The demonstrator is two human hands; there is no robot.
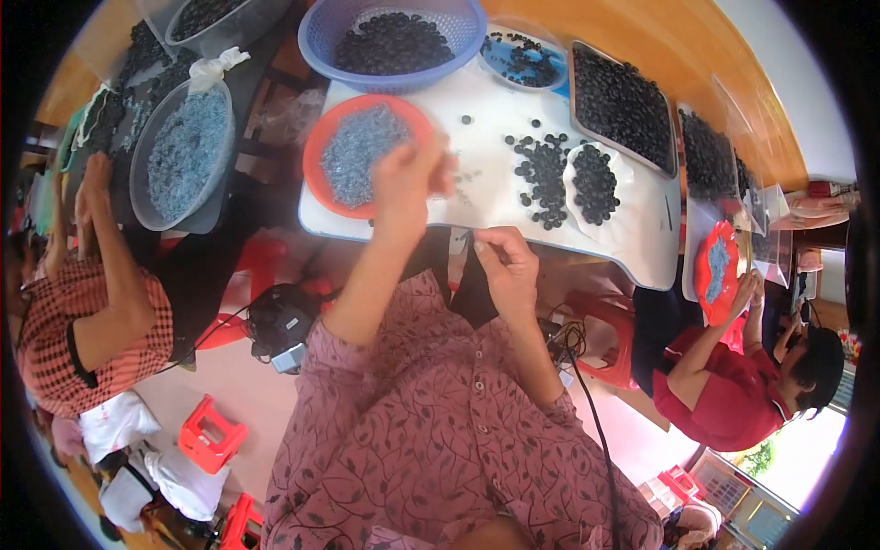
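My left hand [414,183] is raised over the table's near edge, beside the right rim of an orange bowl [316,160]. Motion smears its fingers, so I cannot tell what they hold. Small clear bluish pieces [356,151] fill the bowl. Lower and to the right, at the edge of the white table [440,203], my right hand [510,266] has thumb and forefinger pinched together. A tiny dark bit shows at the fingertips, too small to name. Beyond that hand lie loose black round pieces [543,174], next to a white scalloped dish [616,206] with more of them.
At the back stand a blue-purple basket [316,41], a round blue tray [550,81] and a metal tray [674,151], all with black pieces. Co-workers sit at left [101,330] and right [724,394]. A cable [596,417] hangs by my right arm; red stools [209,435] stand on the floor.
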